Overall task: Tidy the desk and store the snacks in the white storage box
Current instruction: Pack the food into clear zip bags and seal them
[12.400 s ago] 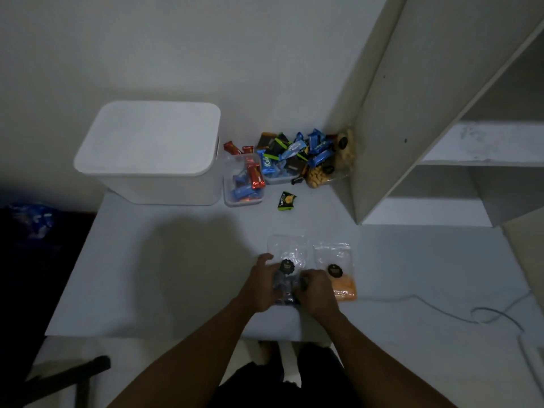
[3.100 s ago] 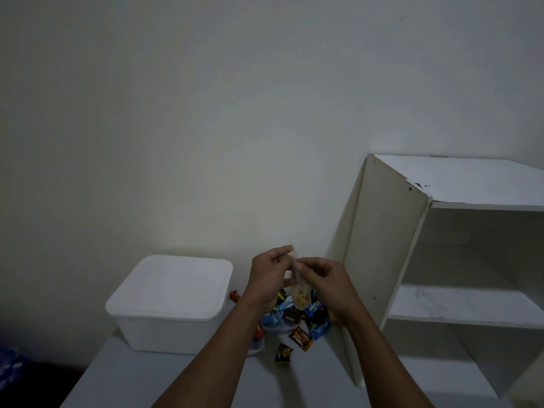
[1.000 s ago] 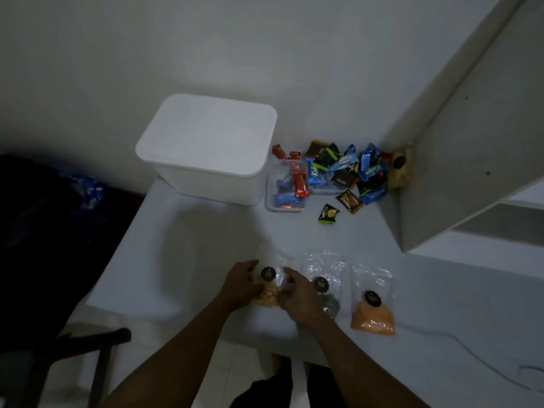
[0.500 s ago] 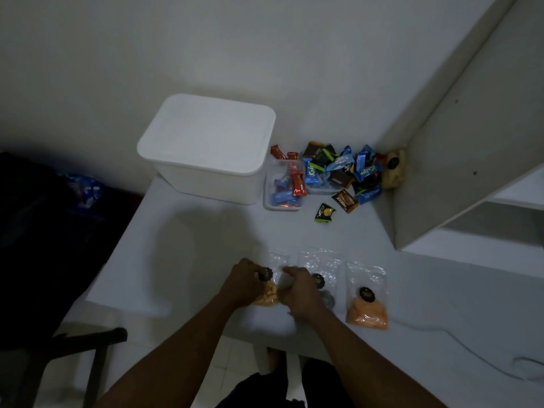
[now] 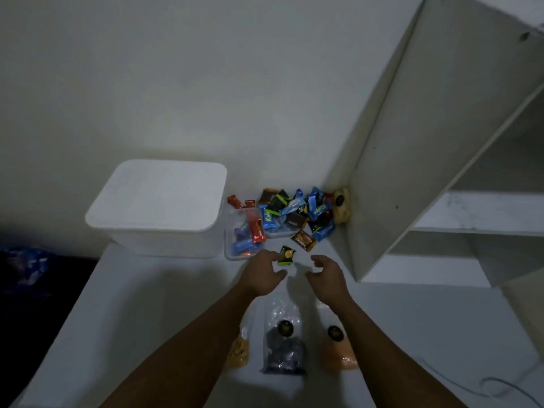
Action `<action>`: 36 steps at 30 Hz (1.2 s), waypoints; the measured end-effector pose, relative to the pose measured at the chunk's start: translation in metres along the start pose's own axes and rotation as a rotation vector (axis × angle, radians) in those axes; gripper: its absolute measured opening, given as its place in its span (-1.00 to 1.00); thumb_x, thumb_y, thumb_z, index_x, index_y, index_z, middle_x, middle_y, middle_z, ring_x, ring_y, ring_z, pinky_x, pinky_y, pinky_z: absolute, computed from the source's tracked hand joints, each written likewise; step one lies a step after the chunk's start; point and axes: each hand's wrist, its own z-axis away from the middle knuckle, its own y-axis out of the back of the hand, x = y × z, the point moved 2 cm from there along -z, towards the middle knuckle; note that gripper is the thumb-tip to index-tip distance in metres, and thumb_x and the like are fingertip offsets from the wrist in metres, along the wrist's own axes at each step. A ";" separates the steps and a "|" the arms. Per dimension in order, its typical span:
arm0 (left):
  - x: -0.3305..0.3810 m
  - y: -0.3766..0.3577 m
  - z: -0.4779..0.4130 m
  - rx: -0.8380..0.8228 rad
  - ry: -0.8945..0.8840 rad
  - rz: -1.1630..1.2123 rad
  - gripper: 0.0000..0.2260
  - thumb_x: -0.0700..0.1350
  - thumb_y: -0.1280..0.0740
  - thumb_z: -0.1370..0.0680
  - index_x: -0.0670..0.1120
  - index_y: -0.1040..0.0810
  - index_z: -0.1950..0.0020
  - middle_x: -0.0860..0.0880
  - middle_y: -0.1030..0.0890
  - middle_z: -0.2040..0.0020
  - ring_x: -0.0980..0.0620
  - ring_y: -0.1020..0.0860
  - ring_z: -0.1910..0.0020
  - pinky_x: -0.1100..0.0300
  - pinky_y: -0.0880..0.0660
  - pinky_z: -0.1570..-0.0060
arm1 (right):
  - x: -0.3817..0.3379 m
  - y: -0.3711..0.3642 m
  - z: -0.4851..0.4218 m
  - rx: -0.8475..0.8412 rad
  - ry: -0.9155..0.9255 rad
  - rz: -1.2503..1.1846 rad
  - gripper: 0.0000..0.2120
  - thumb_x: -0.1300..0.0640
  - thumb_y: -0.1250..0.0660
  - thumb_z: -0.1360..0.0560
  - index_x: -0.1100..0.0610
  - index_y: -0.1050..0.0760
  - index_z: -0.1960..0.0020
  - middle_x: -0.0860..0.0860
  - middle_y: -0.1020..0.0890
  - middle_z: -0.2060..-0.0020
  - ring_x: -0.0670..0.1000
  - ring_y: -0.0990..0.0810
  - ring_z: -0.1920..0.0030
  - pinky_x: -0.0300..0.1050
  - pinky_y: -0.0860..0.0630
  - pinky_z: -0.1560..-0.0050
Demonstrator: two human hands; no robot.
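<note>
Desk: a white top set against the wall, carrying everything we list below.
Shelf unit: white, on the right side of the desk, with its side panel facing the snacks.
White storage box: at the back left against the wall, with its lid on, well to the left of both our hands.
Snack pile: blue, black and brown wrapped packets heaped in the corner between the box and the shelf unit, just beyond our fingertips.
Clear tray: just beside the box's right wall, holding red and blue bars.
Pouches: three clear ones lie in a row at the near edge under our forearms, yellow-filled, dark-filled and orange-filled; a fourth, tan pouch leans on the shelf panel.
Left hand: fingers loosely curved and thumb apart, gripping nothing.
Right hand: likewise loosely curved, holding nothing, near the left hand.
Green-and-black packet: lies alone in front of the pile, at our left index fingertip; we cannot tell if they touch.
Brown packet: just behind it, at the pile's edge.
</note>
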 end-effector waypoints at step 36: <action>0.144 -0.029 -0.244 -0.221 -0.018 0.708 -0.45 -0.33 -0.22 -0.59 0.08 -0.30 -0.52 -0.05 -0.56 0.01 0.01 -0.55 0.06 0.08 -0.57 0.05 | -0.003 0.048 -0.166 0.599 -0.197 -0.604 -0.74 0.14 -0.20 -0.64 0.34 -0.51 -0.05 0.15 -0.58 0.06 0.08 -0.50 0.08 -0.16 -0.34 0.07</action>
